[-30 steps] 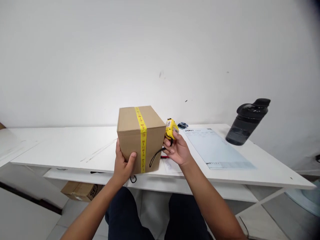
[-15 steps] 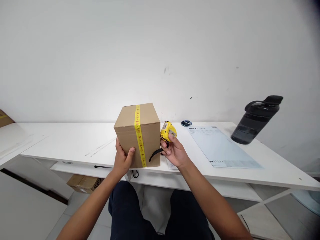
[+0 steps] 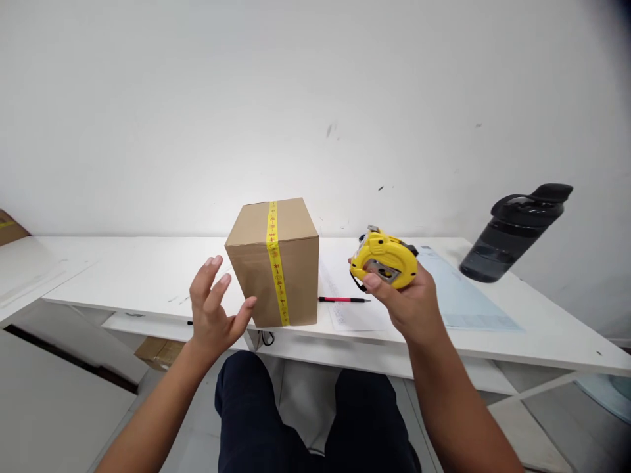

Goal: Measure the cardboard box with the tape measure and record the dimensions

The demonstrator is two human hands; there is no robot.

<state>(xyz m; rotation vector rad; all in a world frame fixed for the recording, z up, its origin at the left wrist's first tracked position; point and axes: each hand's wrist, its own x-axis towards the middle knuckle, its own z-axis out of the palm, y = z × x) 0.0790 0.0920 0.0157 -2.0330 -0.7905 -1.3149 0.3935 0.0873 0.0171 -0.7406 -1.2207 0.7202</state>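
A brown cardboard box (image 3: pixel 251 276) with yellow printed tape down its middle stands upright near the front edge of the white desk (image 3: pixel 142 272). Just left of it, my left hand (image 3: pixel 213 309) is open, fingers spread, apparently holding nothing. My right hand (image 3: pixel 414 305) grips a yellow tape measure (image 3: pixel 389 259), raised over the desk to the right of the box. A red and black pen (image 3: pixel 345 299) lies between the box and that hand, across a sheet of white paper with writing (image 3: pixel 355 318).
A dark water bottle (image 3: pixel 513 233) stands at the right of the desk. Beside it lies a pale blue printed sheet (image 3: pixel 468 295), partly behind my right hand. Another carton (image 3: pixel 158 353) sits below on the left, and a box (image 3: pixel 10 228) shows at the far left edge.
My left hand has let go of the box and moved left, its fingers spreading. My right hand has carried the tape measure right and away from the box, uncovering the pen and paper.
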